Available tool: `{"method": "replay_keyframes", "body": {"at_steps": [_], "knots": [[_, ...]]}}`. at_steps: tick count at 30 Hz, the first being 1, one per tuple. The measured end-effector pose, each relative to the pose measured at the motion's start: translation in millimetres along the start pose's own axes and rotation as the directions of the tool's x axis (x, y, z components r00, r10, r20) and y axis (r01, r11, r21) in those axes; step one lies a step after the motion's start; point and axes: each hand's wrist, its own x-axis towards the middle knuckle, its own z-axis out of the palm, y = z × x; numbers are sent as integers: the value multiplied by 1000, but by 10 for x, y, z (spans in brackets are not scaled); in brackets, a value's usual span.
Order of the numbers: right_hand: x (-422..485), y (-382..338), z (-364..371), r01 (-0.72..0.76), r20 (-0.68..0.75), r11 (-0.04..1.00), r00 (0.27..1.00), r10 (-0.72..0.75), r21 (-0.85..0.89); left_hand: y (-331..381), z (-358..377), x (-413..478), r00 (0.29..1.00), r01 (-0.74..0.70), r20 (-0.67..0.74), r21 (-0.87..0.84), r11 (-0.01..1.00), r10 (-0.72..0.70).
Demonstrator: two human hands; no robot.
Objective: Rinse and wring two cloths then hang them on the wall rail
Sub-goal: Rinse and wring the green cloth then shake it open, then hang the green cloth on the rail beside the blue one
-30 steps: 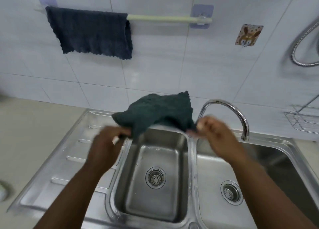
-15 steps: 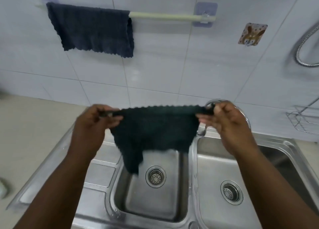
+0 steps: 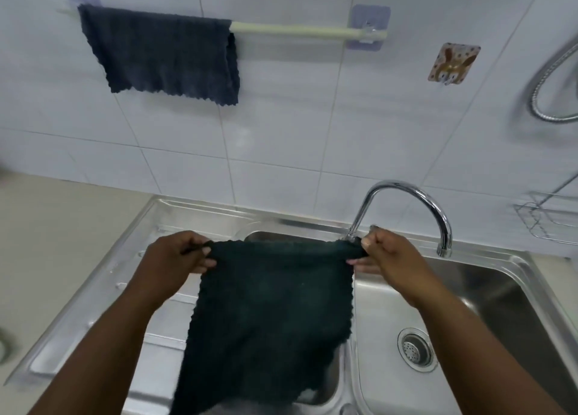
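Note:
A dark green cloth (image 3: 269, 314) hangs spread flat over the left sink basin. My left hand (image 3: 175, 261) pinches its top left corner and my right hand (image 3: 391, 261) pinches its top right corner, stretching the top edge taut. A dark blue cloth (image 3: 162, 54) is draped over the left half of the pale wall rail (image 3: 297, 30), whose right half is bare. The rail sits high on the white tiled wall, well above both hands.
A steel double sink (image 3: 488, 289) with a drainboard (image 3: 103, 289) on the left lies below. A curved chrome tap (image 3: 419, 202) arches beside my right hand. A rabbit wall hook (image 3: 452, 62), a metal hose (image 3: 550, 79) and a wire rack (image 3: 550, 220) are at the right.
The green cloth went from bunched up between my hands to fully unfolded and hanging flat. Both hands have pulled apart, holding its upper corners.

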Motion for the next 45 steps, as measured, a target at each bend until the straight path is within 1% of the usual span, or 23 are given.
{"method": "replay_keyframes", "body": {"at_steps": [2, 4, 5, 7, 8, 9, 10, 11, 12, 13, 14, 15, 19, 22, 25, 27, 30, 33, 36, 39, 41, 43, 45], "knots": [[1, -158, -20, 63, -38, 997, 997, -61, 54, 189, -43, -21, 996, -75, -48, -45, 996, 73], [-59, -385, -52, 217, -115, 961, 973, -199, 174, 405, -96, -105, 954, -251, -177, -30, 967, 242], [-112, -496, -69, 324, -170, 921, 941, -292, 214, 510, -123, -169, 897, -373, -259, -9, 928, 358], [-253, -661, -76, 570, -300, 804, 807, -509, 171, 670, -135, -320, 705, -604, -391, 105, 790, 591], [-316, -673, -67, 654, -355, 754, 721, -595, 62, 674, -120, -362, 611, -667, -418, 187, 721, 673], [-339, -615, -62, 676, -363, 730, 658, -660, -103, 610, -105, -359, 561, -690, -394, 264, 674, 728], [-317, -494, -44, 619, -307, 732, 665, -681, -283, 468, -92, -307, 593, -670, -303, 329, 666, 746], [-268, -338, -19, 503, -194, 752, 761, -619, -425, 317, -84, -233, 708, -603, -146, 384, 699, 691], [-207, -157, 9, 341, -65, 795, 902, -427, -502, 136, -66, -157, 841, -500, 36, 433, 750, 540], [-171, 2, 33, 178, 41, 850, 982, -182, -495, -55, -30, -111, 924, -381, 170, 475, 794, 341], [-170, 115, 50, 56, 93, 903, 995, -17, -427, -217, -2, -100, 956, -278, 224, 491, 826, 188], [-168, 195, 49, -15, 94, 939, 994, 51, -345, -303, 16, -101, 968, -206, 230, 479, 853, 104], [-187, 148, -4, -3, -16, 985, 1000, 0, -175, -276, 24, -92, 990, -86, 134, 272, 959, 51], [-158, 48, -74, 11, 12, 996, 1000, -10, -93, -137, -21, -73, 995, -78, 76, 150, 986, 67], [-115, -70, -158, 86, 161, 981, 985, -57, -173, 21, -93, -18, 994, -109, -14, 60, 992, 110], [-55, -221, -168, 171, 168, 950, 977, -129, -261, 166, -173, 78, 993, -100, -57, -5, 995, 99], [65, -527, -148, 222, -56, 959, 970, -235, -174, 459, -276, 230, 988, -107, -126, -94, 990, 95], [236, -912, -137, 299, -341, 928, 868, -362, -224, 822, -351, 363, 945, -202, -263, 4, 979, 196], [363, -1344, -150, 319, -416, 914, 817, -399, -249, 1234, -431, 495, 891, -280, -361, 41, 959, 276], [509, -1725, -151, 395, -413, 919, 836, -361, -3, 1632, -495, 694, 893, -291, -388, -108, 951, 229], [621, -1945, -157, 431, -372, 882, 863, -341, 190, 1877, -534, 818, 919, -288, -351, -290, 913, 179], [712, -2148, -167, 488, -364, 829, 850, -381, 272, 2075, -562, 957, 930, -314, -315, -417, 853, 189], [786, -2324, -169, 552, -377, 782, 817, -437, 289, 2231, -594, 1104, 919, -360, -322, -448, 818, 228]]}}
